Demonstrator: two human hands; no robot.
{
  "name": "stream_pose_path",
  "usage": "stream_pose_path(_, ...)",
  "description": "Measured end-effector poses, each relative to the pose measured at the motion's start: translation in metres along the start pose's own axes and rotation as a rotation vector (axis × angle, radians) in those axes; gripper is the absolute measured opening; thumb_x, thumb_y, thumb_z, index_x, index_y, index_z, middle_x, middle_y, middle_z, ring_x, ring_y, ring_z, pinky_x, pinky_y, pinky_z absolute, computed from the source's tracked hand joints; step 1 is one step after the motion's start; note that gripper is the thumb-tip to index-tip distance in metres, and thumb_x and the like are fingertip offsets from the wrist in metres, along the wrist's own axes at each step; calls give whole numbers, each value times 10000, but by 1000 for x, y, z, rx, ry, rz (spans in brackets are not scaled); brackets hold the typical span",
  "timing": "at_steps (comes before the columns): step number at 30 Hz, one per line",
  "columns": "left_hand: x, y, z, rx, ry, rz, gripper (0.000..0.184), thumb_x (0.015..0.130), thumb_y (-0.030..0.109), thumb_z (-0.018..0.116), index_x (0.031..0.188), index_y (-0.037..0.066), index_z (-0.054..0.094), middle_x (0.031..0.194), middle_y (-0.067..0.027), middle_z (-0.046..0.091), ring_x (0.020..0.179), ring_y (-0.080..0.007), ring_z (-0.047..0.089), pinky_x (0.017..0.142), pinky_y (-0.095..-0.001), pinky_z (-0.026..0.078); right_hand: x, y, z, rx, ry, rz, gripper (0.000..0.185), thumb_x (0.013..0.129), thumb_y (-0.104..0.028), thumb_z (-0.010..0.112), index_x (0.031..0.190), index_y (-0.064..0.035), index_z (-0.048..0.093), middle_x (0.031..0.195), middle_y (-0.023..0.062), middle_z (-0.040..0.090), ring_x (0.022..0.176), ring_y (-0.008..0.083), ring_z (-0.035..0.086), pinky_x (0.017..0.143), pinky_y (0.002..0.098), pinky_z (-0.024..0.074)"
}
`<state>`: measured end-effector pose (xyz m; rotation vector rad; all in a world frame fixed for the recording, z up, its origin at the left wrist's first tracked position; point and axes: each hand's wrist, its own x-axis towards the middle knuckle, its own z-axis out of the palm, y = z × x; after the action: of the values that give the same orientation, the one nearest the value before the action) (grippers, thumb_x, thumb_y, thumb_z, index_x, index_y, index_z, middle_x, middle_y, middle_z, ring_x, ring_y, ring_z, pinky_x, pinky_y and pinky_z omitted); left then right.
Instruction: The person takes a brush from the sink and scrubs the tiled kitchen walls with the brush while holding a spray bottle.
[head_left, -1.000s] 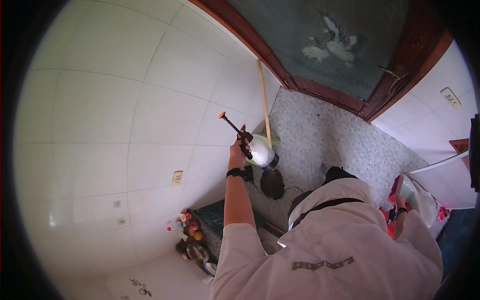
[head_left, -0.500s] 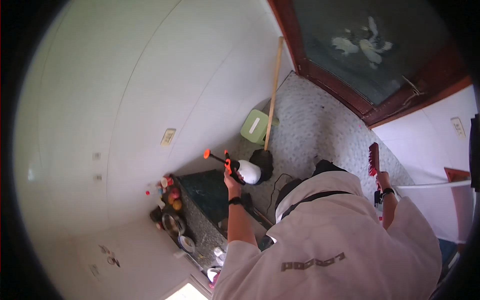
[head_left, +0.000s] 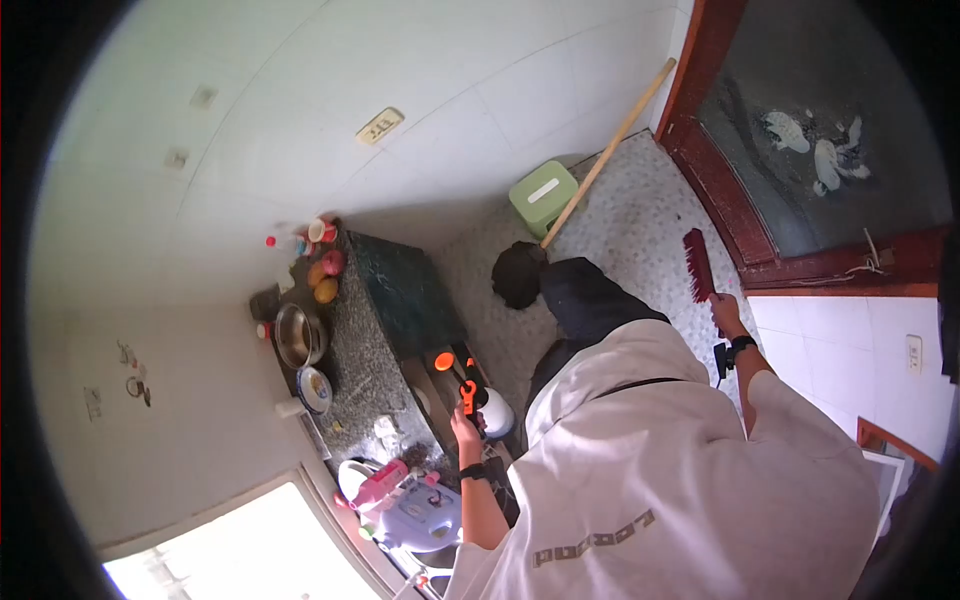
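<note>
My left hand (head_left: 466, 426) is closed around the black and orange head of a spray bottle (head_left: 496, 412) with a white body, held beside the counter's front. An orange nozzle tip sticks out on the far side. Out to the right, my right hand (head_left: 727, 314) grips the end of a red scrub brush (head_left: 697, 264); its bristles point left, over the tiled floor near the door. Both wrists wear dark bands, and a small dark device hangs at the right one.
On the left, a granite counter (head_left: 362, 350) carries a metal pot (head_left: 300, 336), a bowl (head_left: 314, 390), fruit and detergent bottles (head_left: 418, 518). A green bin (head_left: 543, 196) stands by the wall, with a wooden pole (head_left: 610, 155) slanting past it. A framed door (head_left: 790, 140) is at upper right.
The view has swung toward the counter, showing more of its bottles and the bright window. The spray bottle is now beside the counter front; the brush is nearer the door.
</note>
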<state>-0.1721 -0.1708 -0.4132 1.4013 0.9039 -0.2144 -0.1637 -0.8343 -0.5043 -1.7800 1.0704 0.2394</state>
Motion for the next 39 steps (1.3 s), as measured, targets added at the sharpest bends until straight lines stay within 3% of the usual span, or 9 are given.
stream_pose_path(3,-14,-15,-14,-34,0,-80,525,972,504,428,885,16,601,571,-30,492,485,-161,469,478,-303,414,-5,-10,15,-80,-114,-41,331,932,-290,612,1058,13,660,621,12,541,428,118,493,382,299,398)
stream_pose_path(9,-27,-56,-21,-302,105,-185,529,972,515,437,899,11,576,561,-39,465,477,-157,451,456,-301,393,0,-5,12,-378,-124,-253,349,909,-297,630,956,45,684,608,44,575,445,145,523,418,333,418)
stream_pose_path(11,-35,-68,-23,-297,165,-166,473,979,491,439,879,44,557,570,-35,466,481,-166,452,480,-308,395,14,-3,8,-416,-173,-188,379,876,-330,645,921,41,708,597,92,603,467,185,568,437,363,443)
stream_pose_path(13,-40,-79,-27,-327,189,-137,475,976,490,441,875,42,562,570,-34,469,483,-169,462,483,-311,402,17,-8,6,-320,-153,-76,329,877,-294,623,782,21,640,562,72,555,439,172,523,415,371,402)
stream_pose_path(24,-68,-98,-36,-290,217,-133,514,940,537,460,834,50,586,562,-46,491,458,-183,473,446,-326,405,-21,-51,-5,-29,-6,-10,234,903,-262,617,759,-90,549,558,-16,455,404,109,431,372,298,322)
stream_pose_path(27,-47,-119,-47,-337,121,-354,512,938,545,459,838,54,567,568,-51,484,467,-189,477,453,-332,404,-28,-33,-15,-16,14,-51,255,927,-294,616,809,-73,570,580,-9,473,416,112,443,381,297,334)
stream_pose_path(33,-29,-112,-43,-161,49,-322,508,937,540,471,847,49,562,558,-58,482,457,-185,470,452,-322,392,-71,6,-32,55,127,53,310,948,-295,590,875,2,640,601,5,503,428,107,449,392,291,353)
stream_pose_path(35,-36,-94,-33,-118,101,-92,511,936,542,476,850,47,565,553,-57,486,449,-184,469,448,-314,391,-94,20,-40,10,231,36,332,942,-296,600,769,-14,614,582,-5,496,433,111,448,408,304,362)
stream_pose_path(39,-6,-113,-40,-163,73,-221,457,956,478,496,849,39,568,553,-42,485,446,-170,476,437,-302,381,-103,69,-75,25,151,117,359,925,-297,623,665,-56,571,538,7,475,428,125,453,409,317,367)
